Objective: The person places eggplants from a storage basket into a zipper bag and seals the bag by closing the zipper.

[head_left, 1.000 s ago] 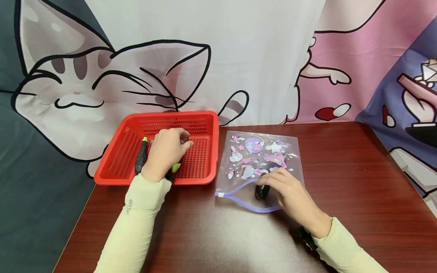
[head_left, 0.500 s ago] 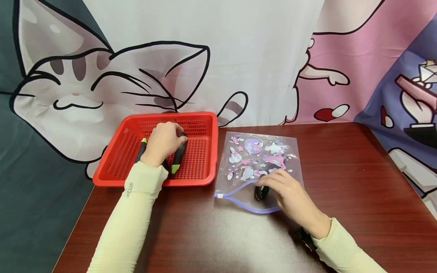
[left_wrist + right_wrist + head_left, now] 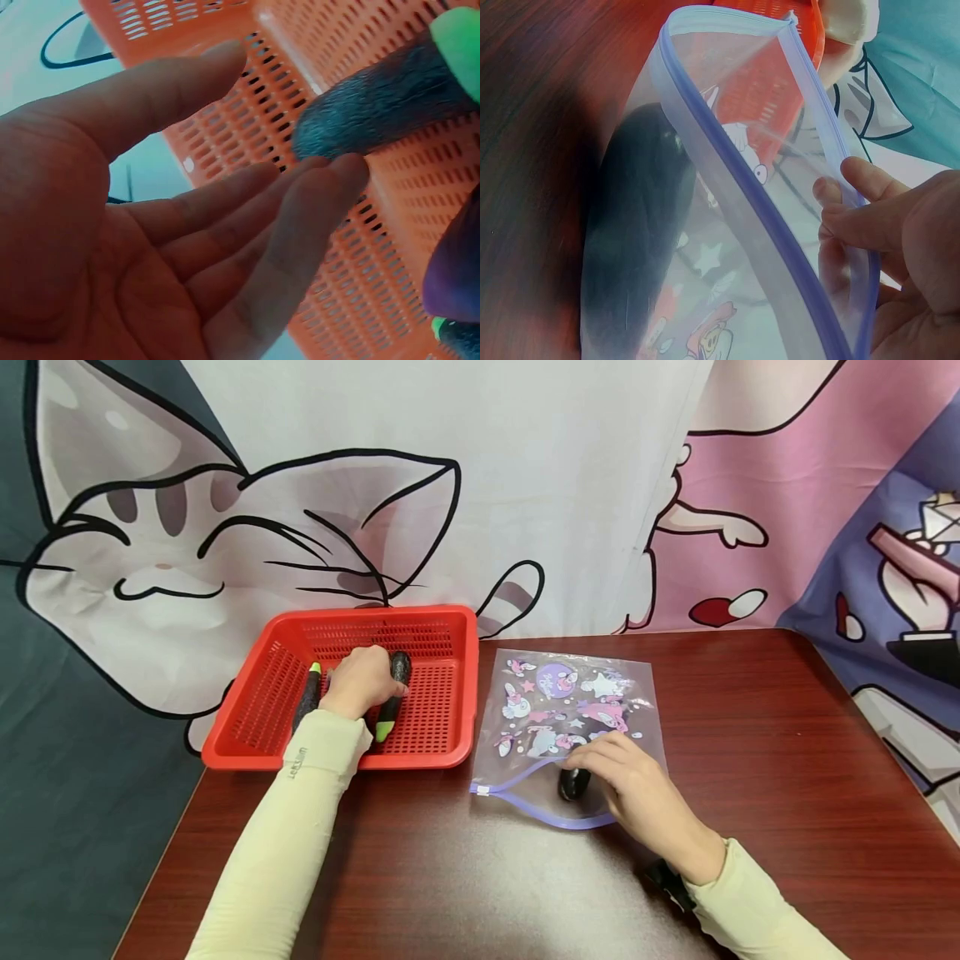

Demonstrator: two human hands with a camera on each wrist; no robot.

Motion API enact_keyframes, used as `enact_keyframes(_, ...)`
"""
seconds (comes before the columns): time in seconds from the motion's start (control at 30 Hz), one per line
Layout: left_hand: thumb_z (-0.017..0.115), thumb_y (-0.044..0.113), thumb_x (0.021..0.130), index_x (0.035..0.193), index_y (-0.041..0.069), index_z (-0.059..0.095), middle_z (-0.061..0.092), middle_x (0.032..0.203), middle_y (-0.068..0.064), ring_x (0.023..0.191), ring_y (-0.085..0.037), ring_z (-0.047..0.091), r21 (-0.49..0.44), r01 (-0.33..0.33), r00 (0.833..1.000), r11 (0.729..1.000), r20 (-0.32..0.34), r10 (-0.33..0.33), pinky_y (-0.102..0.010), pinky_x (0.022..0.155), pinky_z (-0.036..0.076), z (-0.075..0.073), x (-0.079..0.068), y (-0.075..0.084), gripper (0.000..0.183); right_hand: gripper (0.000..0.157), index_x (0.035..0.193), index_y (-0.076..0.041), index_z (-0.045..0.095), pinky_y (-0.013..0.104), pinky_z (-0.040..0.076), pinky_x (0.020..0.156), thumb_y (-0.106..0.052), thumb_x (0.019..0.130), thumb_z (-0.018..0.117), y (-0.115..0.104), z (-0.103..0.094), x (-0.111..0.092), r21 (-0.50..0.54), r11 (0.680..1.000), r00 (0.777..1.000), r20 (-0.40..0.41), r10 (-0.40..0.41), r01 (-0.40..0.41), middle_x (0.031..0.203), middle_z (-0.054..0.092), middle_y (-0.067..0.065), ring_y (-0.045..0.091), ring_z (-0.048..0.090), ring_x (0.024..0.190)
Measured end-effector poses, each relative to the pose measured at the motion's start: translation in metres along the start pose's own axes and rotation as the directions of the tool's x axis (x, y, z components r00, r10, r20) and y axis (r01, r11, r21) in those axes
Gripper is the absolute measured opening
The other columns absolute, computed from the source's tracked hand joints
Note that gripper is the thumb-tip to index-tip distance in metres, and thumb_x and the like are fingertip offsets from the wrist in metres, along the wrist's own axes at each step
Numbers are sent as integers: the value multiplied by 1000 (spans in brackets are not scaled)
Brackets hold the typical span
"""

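My left hand (image 3: 360,683) reaches down into a red basket (image 3: 427,762), thumb and fingers apart. Beside it lies a dark, eggplant-like vegetable (image 3: 387,714) with a green end; another (image 3: 306,700) lies to the left. In the left wrist view, the fingertips overlap the rounded end of a wrinkled dark vegetable (image 3: 375,109), and nothing sits between thumb and fingers. At the open mouth of a clear zip bag (image 3: 754,191), my right hand (image 3: 915,247) pinches the rim. Inside the bag lies a smooth black, rounded vegetable (image 3: 634,225).
Both the basket and the bag, printed with cartoon figures, are on a brown wooden table (image 3: 420,860). The bag's slider (image 3: 483,790) is at its left corner. Behind the table hangs a cartoon-printed cloth (image 3: 585,510).
My left hand has moved left and lower in the basket, uncovering the green-ended dark vegetable on its right. My right hand and the bag have stayed in place.
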State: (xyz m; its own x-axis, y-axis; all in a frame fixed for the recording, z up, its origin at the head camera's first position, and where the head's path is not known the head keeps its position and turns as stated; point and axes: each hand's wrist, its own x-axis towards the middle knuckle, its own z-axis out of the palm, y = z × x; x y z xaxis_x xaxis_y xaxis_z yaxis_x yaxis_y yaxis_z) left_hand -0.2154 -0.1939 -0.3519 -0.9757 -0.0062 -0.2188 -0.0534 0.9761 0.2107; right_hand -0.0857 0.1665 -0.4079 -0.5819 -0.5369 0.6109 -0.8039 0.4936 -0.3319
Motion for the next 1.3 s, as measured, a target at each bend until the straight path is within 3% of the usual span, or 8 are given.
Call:
enact_keyframes(0.13, 82, 31, 84, 97, 1, 69, 66, 96, -20, 86, -36, 61, 14, 18, 999, 1000, 34, -19, -74, 97, 33, 6, 4, -2, 35, 47, 103, -8, 73, 28, 45, 90, 24, 74, 53, 0, 0, 0, 2, 1000, 1000, -5, -4, 4, 104, 70, -2, 19, 60, 98)
enact_keyframes(0.37, 84, 31, 81, 103, -2, 69, 65, 106, -22, 87, -33, 57, 43, 6, 989, 999, 149, -12, -53, 90, 46, 10, 8, -6, 42, 47, 104, -8, 72, 27, 44, 92, 23, 75, 52, 1, -1, 0, 10, 1000, 1000, -2, 1, -1, 105, 70, -2, 19, 61, 100)
enact_keyframes(0.47, 85, 30, 80, 105, -3, 70, 66, 111, -24, 91, -34, 59, 59, 11, 987, 998, 162, -20, -59, 101, 40, 11, 8, -7, 44, 48, 104, -8, 72, 28, 44, 92, 25, 74, 53, 1, -1, 0, 12, 1000, 1000, -1, 3, -3, 105, 70, -2, 20, 60, 100)
enact_keyframes(0.6, 86, 26, 78, 104, -3, 70, 66, 111, -24, 91, -34, 59, 67, 15, 979, 998, 202, -29, -55, 97, 45, 12, 9, -6, 42, 49, 103, -8, 72, 29, 45, 91, 25, 72, 54, 1, 0, -1, 4, 1000, 1000, -1, 0, 0, 104, 70, -2, 20, 60, 100)
enact_keyframes(0.73, 87, 21, 77, 100, -3, 69, 66, 108, -23, 86, -31, 58, 70, 13, 974, 997, 226, -29, -44, 78, 51, 13, 11, -6, 38, 47, 103, -8, 72, 28, 44, 91, 23, 73, 54, 2, 0, -1, -4, 1000, 1000, 6, 8, -8, 104, 70, -2, 20, 60, 100)
enact_keyframes(1.0, 87, 16, 75, 104, -6, 68, 66, 115, -27, 94, -32, 62, 78, 3, 973, 997, 228, -21, -47, 87, 53, 14, 13, -8, 41, 49, 104, -9, 72, 30, 46, 89, 24, 71, 56, 1, 0, 0, -8, 1000, 1000, -13, -3, 3, 103, 70, -3, 19, 60, 98)
enact_keyframes(1.3, 86, 14, 73, 87, 0, 68, 65, 97, -18, 82, -27, 57, 68, 0, 965, 998, 262, -18, -39, 76, 53, 14, 15, -10, 27, 47, 104, -9, 71, 29, 45, 90, 23, 75, 54, 0, -1, 0, -6, 1000, 1000, -1, 9, -9, 103, 70, -3, 19, 60, 99)
